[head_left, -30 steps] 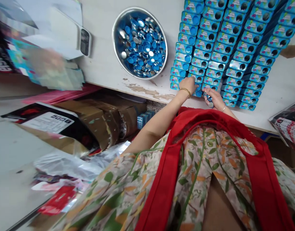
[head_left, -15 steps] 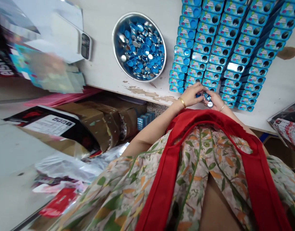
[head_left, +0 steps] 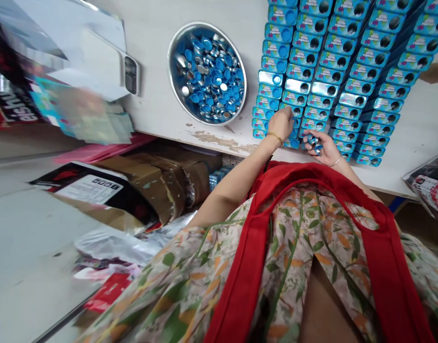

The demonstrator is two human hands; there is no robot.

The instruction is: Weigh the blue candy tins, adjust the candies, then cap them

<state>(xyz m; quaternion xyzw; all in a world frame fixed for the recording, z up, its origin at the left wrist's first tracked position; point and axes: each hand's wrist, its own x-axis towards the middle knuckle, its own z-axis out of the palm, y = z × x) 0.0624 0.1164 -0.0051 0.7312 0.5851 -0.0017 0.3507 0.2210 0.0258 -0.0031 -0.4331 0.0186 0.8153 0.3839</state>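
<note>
Rows of small blue tins, each with a round hole in its lid, cover the white table. My left hand reaches onto the near rows, fingers bunched and pressing down on one tin. My right hand rests at the table's near edge, cupped around several small blue and silver round caps. A steel bowl left of the tins is heaped with the same caps.
A white scale and printed papers lie at the table's left end. Cardboard boxes and plastic bags sit under the table. A magazine lies at the right edge.
My left hand drew back to meet the right hand over the caps, then reached out again onto the near rows of tins. The right hand stayed at the edge.
</note>
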